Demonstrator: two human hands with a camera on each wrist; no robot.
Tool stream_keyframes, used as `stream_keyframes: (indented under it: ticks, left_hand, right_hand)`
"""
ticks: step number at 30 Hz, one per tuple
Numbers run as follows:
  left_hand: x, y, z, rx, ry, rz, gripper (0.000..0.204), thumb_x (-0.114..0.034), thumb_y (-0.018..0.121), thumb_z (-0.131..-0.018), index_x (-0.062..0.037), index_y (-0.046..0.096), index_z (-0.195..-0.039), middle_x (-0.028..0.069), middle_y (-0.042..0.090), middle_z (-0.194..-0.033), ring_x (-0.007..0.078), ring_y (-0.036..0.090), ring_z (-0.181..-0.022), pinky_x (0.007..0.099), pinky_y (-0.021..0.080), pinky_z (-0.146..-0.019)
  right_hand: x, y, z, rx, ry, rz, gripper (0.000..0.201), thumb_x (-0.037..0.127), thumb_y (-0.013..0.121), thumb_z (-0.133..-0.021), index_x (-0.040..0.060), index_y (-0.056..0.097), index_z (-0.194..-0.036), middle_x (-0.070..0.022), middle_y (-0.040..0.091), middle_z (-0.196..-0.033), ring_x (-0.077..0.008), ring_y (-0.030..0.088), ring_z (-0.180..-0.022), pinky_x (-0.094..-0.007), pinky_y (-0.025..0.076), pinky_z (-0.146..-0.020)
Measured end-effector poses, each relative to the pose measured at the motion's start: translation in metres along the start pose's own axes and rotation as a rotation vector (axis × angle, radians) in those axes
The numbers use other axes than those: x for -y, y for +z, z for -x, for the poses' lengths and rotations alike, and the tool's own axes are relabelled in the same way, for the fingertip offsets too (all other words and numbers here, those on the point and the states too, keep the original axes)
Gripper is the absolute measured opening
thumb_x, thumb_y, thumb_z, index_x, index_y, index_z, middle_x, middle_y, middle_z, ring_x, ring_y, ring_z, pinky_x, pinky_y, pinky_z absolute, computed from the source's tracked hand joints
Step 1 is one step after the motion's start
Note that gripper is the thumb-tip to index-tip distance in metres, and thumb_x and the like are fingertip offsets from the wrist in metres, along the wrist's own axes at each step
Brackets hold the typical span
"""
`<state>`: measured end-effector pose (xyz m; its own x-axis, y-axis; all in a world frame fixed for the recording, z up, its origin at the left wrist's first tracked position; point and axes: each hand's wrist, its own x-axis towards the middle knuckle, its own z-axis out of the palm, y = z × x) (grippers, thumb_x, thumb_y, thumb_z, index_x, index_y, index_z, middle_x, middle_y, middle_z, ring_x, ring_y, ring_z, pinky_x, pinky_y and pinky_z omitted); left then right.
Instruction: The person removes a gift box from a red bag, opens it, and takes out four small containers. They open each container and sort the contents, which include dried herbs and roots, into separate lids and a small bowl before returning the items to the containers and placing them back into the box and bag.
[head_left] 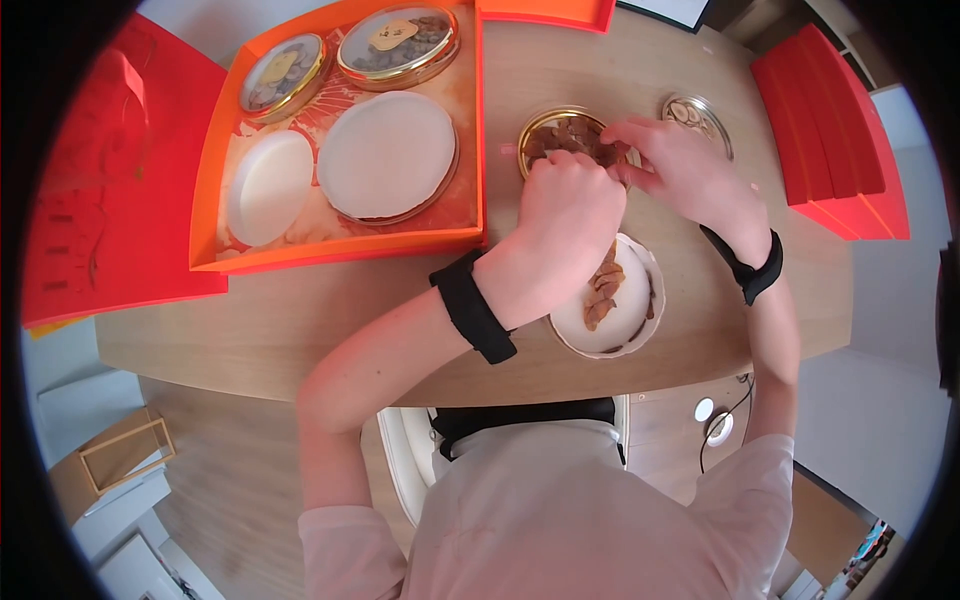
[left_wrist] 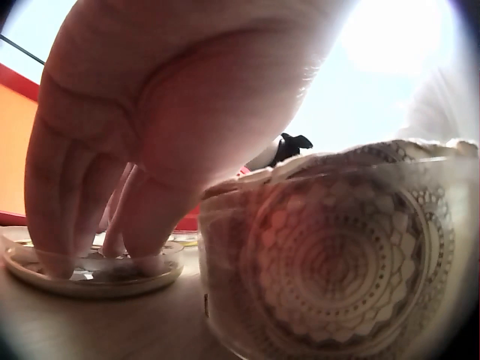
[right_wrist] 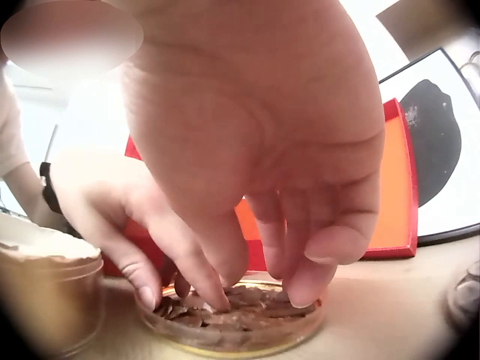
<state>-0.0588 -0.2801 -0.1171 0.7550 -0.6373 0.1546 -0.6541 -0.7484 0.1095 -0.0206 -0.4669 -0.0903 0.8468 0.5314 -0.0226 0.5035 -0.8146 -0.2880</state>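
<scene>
A round clear dish with a gold rim [head_left: 527, 122] holds brown, flat dried slices [right_wrist: 247, 309]. My left hand [head_left: 570, 225] reaches into it, fingertips down among the slices. From the other side comes my right hand [head_left: 695, 175], its thumb and fingers spread apart at the dish's edge. In the right wrist view the fingertips of both hands touch or hover right over the slices. Close below stands a clear tub with a white scalloped liner [head_left: 620, 335], with overlapping brown slices [head_left: 604, 290] inside. Its side shows a round lace-like pattern [left_wrist: 337, 262].
An orange gift box [head_left: 340, 250] at the left holds two gold-rimmed round tins [head_left: 395, 50] and white round liners [head_left: 388, 155]. A small clear dish of pale slices [head_left: 690, 115] lies behind my right hand. Red box parts [head_left: 830, 130] stand at the right edge.
</scene>
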Motion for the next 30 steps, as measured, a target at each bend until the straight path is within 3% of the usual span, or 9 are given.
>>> stream_keyframes:
  ticks: [12, 15, 18, 21, 30]
  left_hand:
    - [-0.001, 0.000, 0.000, 0.015, 0.012, -0.034, 0.011, -0.006, 0.072, -0.076, -0.0016, 0.072, -0.086, 0.0147, 0.071, -0.089, 0.0280, 0.072, -0.087, 0.0384, 0.060, -0.074]
    - [0.001, 0.011, 0.000, -0.121, 0.044, -0.060, 0.012, -0.011, 0.076, -0.068, -0.0054, 0.073, -0.079, 0.0100, 0.070, -0.078, 0.0244, 0.071, -0.078, 0.0362, 0.054, -0.065]
    - [0.001, 0.012, 0.000, -0.194, 0.031, -0.061, 0.011, -0.011, 0.075, -0.069, -0.0063, 0.071, -0.078, 0.0090, 0.069, -0.075, 0.0236, 0.071, -0.075, 0.0354, 0.054, -0.063]
    - [0.000, 0.002, 0.000, -0.074, 0.003, 0.017, 0.009, -0.007, 0.070, -0.079, -0.0018, 0.069, -0.086, 0.0141, 0.071, -0.082, 0.0276, 0.073, -0.081, 0.0450, 0.059, -0.073]
    - [0.001, -0.007, 0.001, -0.134, 0.010, -0.060, 0.013, -0.004, 0.071, -0.076, -0.0019, 0.065, -0.088, 0.0123, 0.069, -0.082, 0.0280, 0.071, -0.081, 0.0401, 0.056, -0.071]
  right_hand:
    - [-0.005, 0.013, 0.008, -0.022, 0.039, -0.101, 0.021, 0.010, 0.074, -0.087, 0.0043, 0.065, -0.106, -0.0095, 0.074, -0.091, -0.0319, 0.071, -0.088, -0.0431, 0.055, -0.075]
    - [0.001, 0.008, 0.007, -0.003, 0.069, -0.106, 0.019, 0.009, 0.073, -0.087, 0.0043, 0.065, -0.103, -0.0100, 0.074, -0.090, -0.0330, 0.071, -0.087, -0.0439, 0.055, -0.074]
    - [-0.003, 0.012, 0.006, -0.001, 0.069, -0.119, 0.017, 0.009, 0.073, -0.087, 0.0045, 0.064, -0.101, -0.0108, 0.074, -0.090, -0.0332, 0.070, -0.086, -0.0444, 0.054, -0.073]
    - [-0.004, 0.012, 0.006, -0.019, 0.050, -0.116, 0.016, 0.008, 0.073, -0.087, 0.0046, 0.065, -0.100, -0.0111, 0.073, -0.088, -0.0331, 0.070, -0.085, -0.0442, 0.054, -0.073]
    - [-0.010, 0.015, 0.003, -0.087, -0.016, -0.130, 0.009, 0.009, 0.070, -0.090, 0.0035, 0.064, -0.093, -0.0124, 0.072, -0.083, -0.0347, 0.069, -0.079, -0.0438, 0.052, -0.069]
